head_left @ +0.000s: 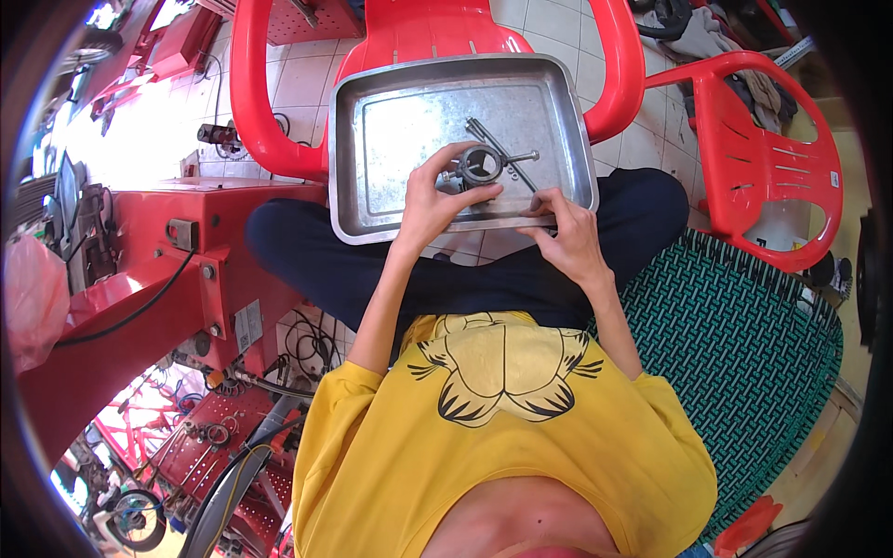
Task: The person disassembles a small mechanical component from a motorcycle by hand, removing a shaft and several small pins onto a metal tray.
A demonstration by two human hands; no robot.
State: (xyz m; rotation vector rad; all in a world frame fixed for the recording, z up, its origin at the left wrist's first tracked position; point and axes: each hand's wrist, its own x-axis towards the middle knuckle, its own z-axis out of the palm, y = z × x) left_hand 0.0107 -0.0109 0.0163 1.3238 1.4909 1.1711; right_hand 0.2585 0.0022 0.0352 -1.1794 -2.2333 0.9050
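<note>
A dull silver rectangular metal tray [372, 139] sits at upper centre, holding a dark grey metal ring part [481, 165] and a silver bolt [523, 157]. Behind it stands a glossy red plastic chair [260, 102]; a second red plastic chair [763, 167] is at upper right. The woven seat [735, 325] at right shows a green-and-black lattice pattern. The yellow shirt [419, 465] at lower centre bears black stripes.

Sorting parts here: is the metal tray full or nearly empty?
Nearly empty: the metal tray shows mostly bare floor, with only a ring part and rods near the left hand.

A small pale rectangular label [247, 325] on the red machine's [139, 279] side; text too small to read
</note>
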